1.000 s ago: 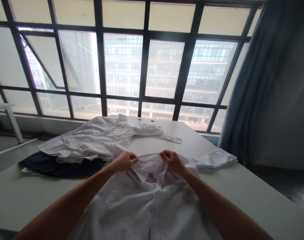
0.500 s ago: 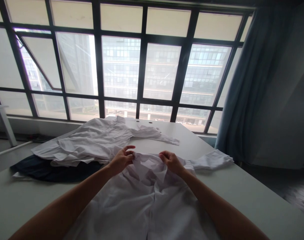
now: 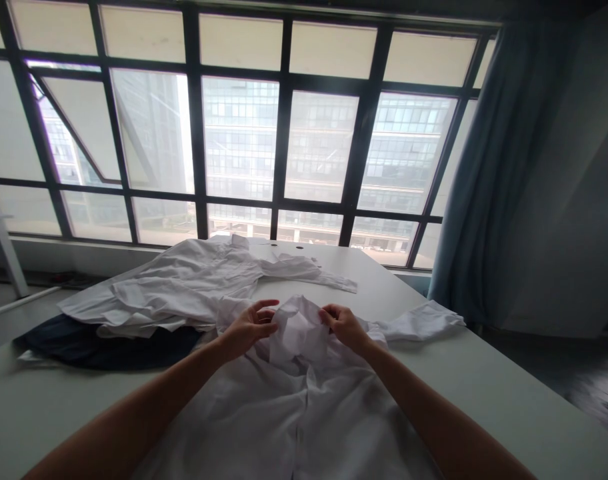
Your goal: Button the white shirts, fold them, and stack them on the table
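Collar (image 3: pixel 299 333) is now peaking higher between the hands. Left hand (image 3: pixel 251 328), fingers apart, is curving beside it, touch unclear; right hand (image 3: pixel 345 327) is pinching its edge. Shirt (image 3: pixel 254 413) is lying on the table (image 3: pixel 494 393), seeming light, limp, best held by collar; sleeve (image 3: pixel 424 321) is reaching the table's edge, heap (image 3: pixel 174 280) crowding left.

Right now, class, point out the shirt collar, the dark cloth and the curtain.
Shirt collar (image 3: pixel 300 325): head view, on its middle.
Dark cloth (image 3: pixel 109 353): head view, on its uncovered part.
Curtain (image 3: pixel 489 187): head view, on its hanging folds.
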`<state>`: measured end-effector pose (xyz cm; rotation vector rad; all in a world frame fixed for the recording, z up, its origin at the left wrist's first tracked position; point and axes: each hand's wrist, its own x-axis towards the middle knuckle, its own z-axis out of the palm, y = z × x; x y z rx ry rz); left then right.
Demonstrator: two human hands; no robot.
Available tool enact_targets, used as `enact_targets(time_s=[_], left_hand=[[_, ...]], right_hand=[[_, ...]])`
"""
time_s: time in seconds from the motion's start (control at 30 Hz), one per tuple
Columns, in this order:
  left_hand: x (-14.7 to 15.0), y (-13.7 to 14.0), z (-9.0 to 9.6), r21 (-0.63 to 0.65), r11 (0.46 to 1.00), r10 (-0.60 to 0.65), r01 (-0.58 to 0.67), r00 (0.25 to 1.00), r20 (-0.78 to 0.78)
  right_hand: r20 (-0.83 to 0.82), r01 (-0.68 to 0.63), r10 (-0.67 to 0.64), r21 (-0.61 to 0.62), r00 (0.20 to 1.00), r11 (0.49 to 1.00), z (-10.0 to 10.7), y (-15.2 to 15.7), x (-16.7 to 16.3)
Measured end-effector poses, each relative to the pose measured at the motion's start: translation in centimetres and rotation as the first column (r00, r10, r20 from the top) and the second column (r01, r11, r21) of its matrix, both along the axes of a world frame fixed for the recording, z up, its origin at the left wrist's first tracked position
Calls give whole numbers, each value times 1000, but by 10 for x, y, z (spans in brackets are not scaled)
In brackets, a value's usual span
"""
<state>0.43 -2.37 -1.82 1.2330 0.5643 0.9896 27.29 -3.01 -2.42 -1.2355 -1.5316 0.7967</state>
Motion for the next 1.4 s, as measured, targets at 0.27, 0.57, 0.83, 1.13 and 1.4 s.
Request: enact_targets(time_s=[0.27,0.57,0.83,1.13,1.4], left_hand=[[0,4,-2,29,997,67,-68,998,17],[-14,14,12,87,976,199,-198,980,-9],[-11,9,9,739,662,494,-126,814,-305],[-19,14,17,860,471,707,-195,667,-236],[-18,20,11,780,568,703,-262,648,-294]], right_hand=[[-414,-182,121,-110,902,977,10,-9,-5],[-485,-207,94,-185,869,961,15,-8,0],[-421,-176,63,-234,905,956,20,-11,-1],[-442,-313,223,-141,869,939,28,-21,-6],[-377,-390,372,32,848,920,27,-19,7]])
